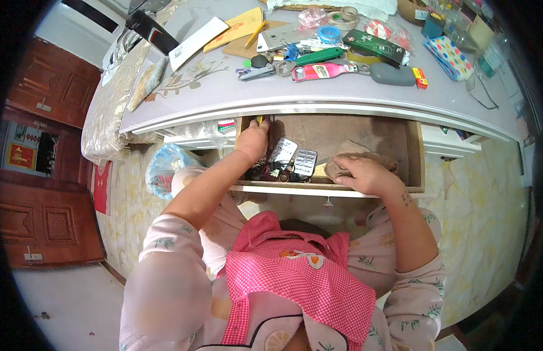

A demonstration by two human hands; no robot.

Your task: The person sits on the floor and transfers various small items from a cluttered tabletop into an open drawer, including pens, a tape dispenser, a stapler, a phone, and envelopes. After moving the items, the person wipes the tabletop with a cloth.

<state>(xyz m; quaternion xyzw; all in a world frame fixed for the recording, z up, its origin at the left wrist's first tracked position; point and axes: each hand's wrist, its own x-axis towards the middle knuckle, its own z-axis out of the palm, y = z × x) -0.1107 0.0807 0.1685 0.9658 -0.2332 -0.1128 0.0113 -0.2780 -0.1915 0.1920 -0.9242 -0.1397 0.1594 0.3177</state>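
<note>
The open drawer (412, 146) under the desk (318, 96) has a bare brown board floor and thin wooden walls; its left part holds silver blister packs of pills (295, 157) lying flat beside a dark tangle of small objects, and the right part is mostly bare board. The left hand (252, 140) is deep in the drawer's back left corner, its grip curled shut around a small thing with a yellow tip (260, 119) that pokes up just above the knuckles; what it is cannot be told. The blister packs lie just to the right of that grip. The right hand (360, 172) rests at the drawer's front edge, fingers bent down over a crumpled brown cloth (349, 162), holding it against the board. Between the two grips lie the packs and the dark clutter, so little free floor is left there; beyond the right grip the drawer is open to its right wall. Above, the desk's smooth pale top is crowded with a pink bottle (324, 71), a green-handled tool (318, 56), a grey case (392, 74) and envelopes (198, 41).
</note>
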